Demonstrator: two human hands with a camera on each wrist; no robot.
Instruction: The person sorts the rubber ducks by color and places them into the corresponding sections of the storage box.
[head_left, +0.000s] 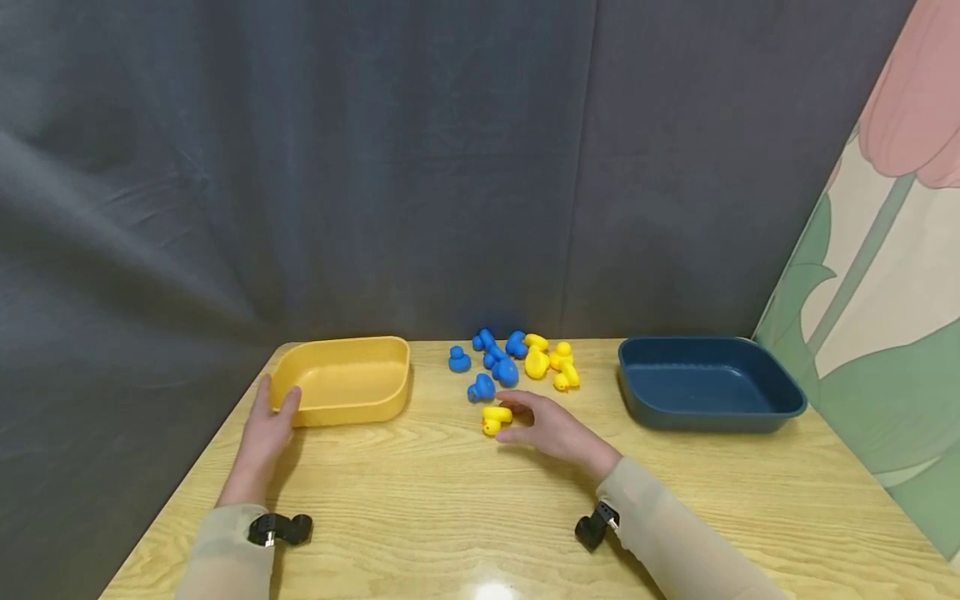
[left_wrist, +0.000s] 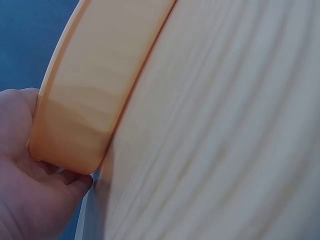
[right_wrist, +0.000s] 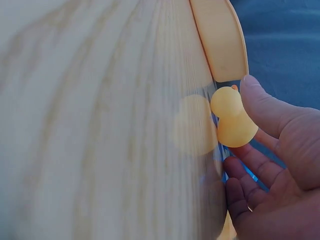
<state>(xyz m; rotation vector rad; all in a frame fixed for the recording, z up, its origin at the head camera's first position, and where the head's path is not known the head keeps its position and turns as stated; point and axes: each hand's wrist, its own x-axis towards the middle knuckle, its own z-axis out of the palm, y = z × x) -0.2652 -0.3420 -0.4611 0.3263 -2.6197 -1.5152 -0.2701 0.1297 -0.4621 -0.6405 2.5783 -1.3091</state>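
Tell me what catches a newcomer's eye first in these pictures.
A cluster of small blue and yellow rubber ducks lies mid-table on the pale wooden table, between a yellow plastic tray on the left and a dark blue plastic tray on the right. The right hand pinches a single yellow rubber duck just in front of the cluster. The left hand grips the yellow tray's near left corner.
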